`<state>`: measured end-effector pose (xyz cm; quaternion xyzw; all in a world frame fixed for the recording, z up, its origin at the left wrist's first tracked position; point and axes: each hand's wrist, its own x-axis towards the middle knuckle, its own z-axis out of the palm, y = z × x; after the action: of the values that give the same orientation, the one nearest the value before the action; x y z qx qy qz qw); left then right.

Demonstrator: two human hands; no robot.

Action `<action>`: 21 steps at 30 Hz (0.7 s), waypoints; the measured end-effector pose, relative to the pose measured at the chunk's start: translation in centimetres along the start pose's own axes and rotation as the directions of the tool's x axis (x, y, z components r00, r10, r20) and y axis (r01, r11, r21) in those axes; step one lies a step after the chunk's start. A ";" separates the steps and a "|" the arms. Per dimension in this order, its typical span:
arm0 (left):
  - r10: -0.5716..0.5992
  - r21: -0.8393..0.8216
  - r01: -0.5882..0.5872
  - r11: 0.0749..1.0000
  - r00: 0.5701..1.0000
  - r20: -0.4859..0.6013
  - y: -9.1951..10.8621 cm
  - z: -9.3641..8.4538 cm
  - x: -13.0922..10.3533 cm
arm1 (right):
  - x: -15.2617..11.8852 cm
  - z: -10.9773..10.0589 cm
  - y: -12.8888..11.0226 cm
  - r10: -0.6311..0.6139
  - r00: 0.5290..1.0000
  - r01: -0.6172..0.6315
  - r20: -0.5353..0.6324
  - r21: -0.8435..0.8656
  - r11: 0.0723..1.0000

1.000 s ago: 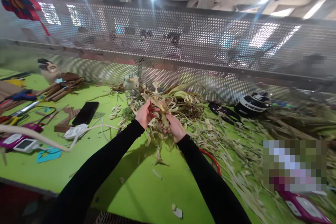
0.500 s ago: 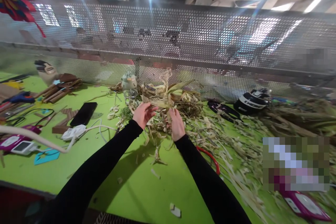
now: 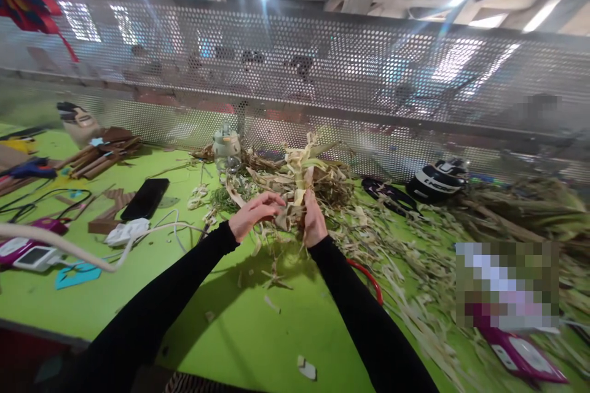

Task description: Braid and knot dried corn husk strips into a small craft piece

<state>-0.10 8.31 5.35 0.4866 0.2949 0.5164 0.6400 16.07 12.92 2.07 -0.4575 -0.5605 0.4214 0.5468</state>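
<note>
Head view: right hand [image 3: 315,222] grips the husk bundle [image 3: 300,179] mid-frame, left hand [image 3: 252,216] half-open alongside, touch unclear; husk scraps [image 3: 364,244] crowd centre-right, bottle [image 3: 226,146] upper centre-left, phone [image 3: 145,198] left!

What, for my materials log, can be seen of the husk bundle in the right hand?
The husk bundle looks dry and fibrous: pale yellow strips splay at its top, above a narrower middle, with tan, papery pieces lower down. It is roughly upright, in front of loose husks. The right hand grips its side; the left hand is beside it, contact unclear.
</note>
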 end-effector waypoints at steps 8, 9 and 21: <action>0.163 0.084 -0.143 0.986 0.929 -0.331 0.8 0.2 1.3 | -1.0 0.5 -1.7 -0.300 0.952 0.305 0.063 -0.281 0.910; 0.165 0.039 -0.161 0.986 0.926 -0.340 0.9 0.1 1.4 | -1.2 0.6 -1.9 -0.344 0.935 0.354 0.091 -0.330 0.875; 0.159 -0.156 -0.238 0.959 0.902 -0.401 0.5 -1.1 1.0 | -1.7 0.6 -2.1 -0.346 0.926 0.373 0.152 -0.508 0.776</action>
<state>-0.95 9.60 5.52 0.3364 0.3095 0.6914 0.5594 15.37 10.77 3.74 -0.4638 -0.7447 0.1499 0.4559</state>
